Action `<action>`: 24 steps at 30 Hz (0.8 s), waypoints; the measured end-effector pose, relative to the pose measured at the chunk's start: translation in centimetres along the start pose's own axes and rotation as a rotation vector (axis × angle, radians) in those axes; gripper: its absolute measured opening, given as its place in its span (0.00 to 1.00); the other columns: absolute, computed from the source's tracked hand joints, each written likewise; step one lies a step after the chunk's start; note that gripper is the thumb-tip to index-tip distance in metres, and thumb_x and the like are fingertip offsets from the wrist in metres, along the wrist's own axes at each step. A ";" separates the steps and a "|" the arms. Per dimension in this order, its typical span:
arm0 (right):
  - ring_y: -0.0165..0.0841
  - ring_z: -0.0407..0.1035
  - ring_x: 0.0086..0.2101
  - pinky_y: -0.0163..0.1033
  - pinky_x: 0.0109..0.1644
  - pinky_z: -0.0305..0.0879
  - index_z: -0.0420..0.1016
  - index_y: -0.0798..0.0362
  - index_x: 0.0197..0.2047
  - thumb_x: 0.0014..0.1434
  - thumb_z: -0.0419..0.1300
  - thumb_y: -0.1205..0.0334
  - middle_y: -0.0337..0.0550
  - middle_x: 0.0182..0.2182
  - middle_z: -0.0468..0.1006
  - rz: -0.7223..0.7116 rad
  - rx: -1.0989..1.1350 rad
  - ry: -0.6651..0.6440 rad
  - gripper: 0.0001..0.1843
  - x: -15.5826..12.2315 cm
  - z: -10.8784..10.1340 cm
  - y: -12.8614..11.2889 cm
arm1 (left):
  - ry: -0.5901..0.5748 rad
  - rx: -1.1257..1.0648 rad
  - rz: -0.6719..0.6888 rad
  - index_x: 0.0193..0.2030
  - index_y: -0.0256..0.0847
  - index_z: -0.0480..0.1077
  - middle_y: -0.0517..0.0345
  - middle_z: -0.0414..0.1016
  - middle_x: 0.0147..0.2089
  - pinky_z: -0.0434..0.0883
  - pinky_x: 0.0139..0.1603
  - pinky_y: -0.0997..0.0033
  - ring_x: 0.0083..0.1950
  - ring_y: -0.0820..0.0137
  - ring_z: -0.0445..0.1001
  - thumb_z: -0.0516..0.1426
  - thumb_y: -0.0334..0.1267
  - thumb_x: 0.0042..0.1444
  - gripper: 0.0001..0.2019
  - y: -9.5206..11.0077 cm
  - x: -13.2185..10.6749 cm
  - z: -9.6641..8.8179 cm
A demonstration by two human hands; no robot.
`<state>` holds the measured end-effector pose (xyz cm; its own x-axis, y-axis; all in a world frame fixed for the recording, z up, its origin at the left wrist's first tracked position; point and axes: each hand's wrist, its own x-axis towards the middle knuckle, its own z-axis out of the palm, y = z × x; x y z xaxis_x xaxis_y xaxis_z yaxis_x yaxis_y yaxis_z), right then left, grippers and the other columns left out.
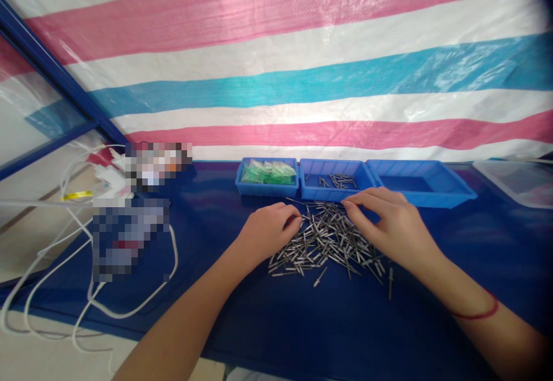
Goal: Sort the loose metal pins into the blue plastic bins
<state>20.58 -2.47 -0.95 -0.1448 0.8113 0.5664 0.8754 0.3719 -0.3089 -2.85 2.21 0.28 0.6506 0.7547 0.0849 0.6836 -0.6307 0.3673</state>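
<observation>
A loose pile of silver blind rivets [330, 234] lies on the dark blue table. My left hand [270, 228] is at the pile's left edge, its fingers curled and thumb and forefinger drawn together; what they hold, if anything, is too small to make out. Over the pile's upper right side is my right hand [384, 217], thumb and forefinger tips pinched close together at the rivets. Whatever lies between those tips I cannot make out. Behind the pile, a blue middle bin [332, 194] contains several rivets.
Left of the middle bin, another blue bin [245, 190] holds green-and-clear packets [268, 172]. A third blue bin [440, 198] stands to the right, near a clear plastic lid or tray [512, 185]. White cables [129, 312] loop over the table's left side. Striped sheeting [280, 90] hangs behind.
</observation>
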 end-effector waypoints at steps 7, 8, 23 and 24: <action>0.36 0.71 0.32 0.41 0.39 0.62 0.76 0.53 0.36 0.63 0.53 0.60 0.43 0.30 0.78 -0.021 -0.033 -0.267 0.12 0.2 -0.5 -0.1 | -0.014 0.015 0.002 0.42 0.43 0.72 0.58 0.75 0.39 0.67 0.39 0.71 0.37 0.69 0.74 0.48 0.43 0.64 0.13 0.0 0.0 0.3; 0.36 0.72 0.32 0.41 0.38 0.62 0.77 0.52 0.37 0.63 0.52 0.60 0.43 0.30 0.78 -0.027 -0.045 -0.302 0.12 0.2 -0.5 -0.1 | -0.017 0.016 0.000 0.42 0.43 0.72 0.58 0.75 0.39 0.67 0.38 0.71 0.37 0.69 0.74 0.48 0.42 0.64 0.13 0.0 0.0 0.3; 0.36 0.72 0.32 0.39 0.37 0.62 0.76 0.53 0.41 0.62 0.52 0.61 0.45 0.32 0.78 -0.097 -0.116 -0.424 0.12 0.0 0.1 0.5 | -0.080 0.035 0.179 0.49 0.42 0.68 0.52 0.67 0.48 0.67 0.49 0.63 0.47 0.62 0.68 0.59 0.60 0.49 0.28 1.3 -0.7 0.1; 0.36 0.73 0.33 0.39 0.37 0.63 0.76 0.53 0.40 0.62 0.52 0.61 0.45 0.32 0.78 -0.092 -0.110 -0.424 0.12 0.0 0.0 0.5 | -0.086 0.057 0.183 0.48 0.41 0.68 0.52 0.67 0.48 0.67 0.48 0.63 0.47 0.61 0.68 0.60 0.60 0.47 0.28 1.5 -0.8 0.0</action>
<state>21.03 -2.26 -1.07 -0.3803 0.8991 0.2168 0.8907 0.4192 -0.1758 -2.33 0.65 0.77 0.7899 0.6098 0.0647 0.5674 -0.7668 0.3003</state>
